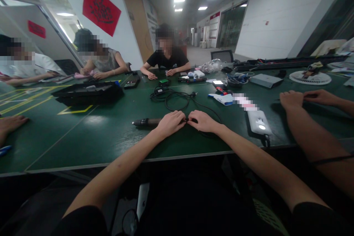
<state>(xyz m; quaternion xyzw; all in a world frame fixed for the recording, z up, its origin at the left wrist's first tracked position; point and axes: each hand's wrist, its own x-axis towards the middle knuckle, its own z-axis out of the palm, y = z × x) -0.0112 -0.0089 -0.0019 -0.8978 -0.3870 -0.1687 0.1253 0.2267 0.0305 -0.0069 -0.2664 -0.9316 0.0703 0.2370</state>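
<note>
A brown-and-black electric screwdriver [146,122] lies lengthwise on the green table, its metal tip pointing left. My left hand [172,123] is closed around its rear end. Right beside it, my right hand [204,121] pinches the end of a black cable at the screwdriver's tail. The fingertips of both hands almost meet there, and whether the connector is seated in the tool cannot be made out. Beyond my hands, the rest of the black cable [172,99] lies in loose loops.
A black tray [88,94] stands at left. To the right are a white device [259,122], a blue-and-white packet [222,99], a grey box [266,80] and a white round fan part [310,77]. A co-worker's hands [291,100] are close on the right; several people sit opposite.
</note>
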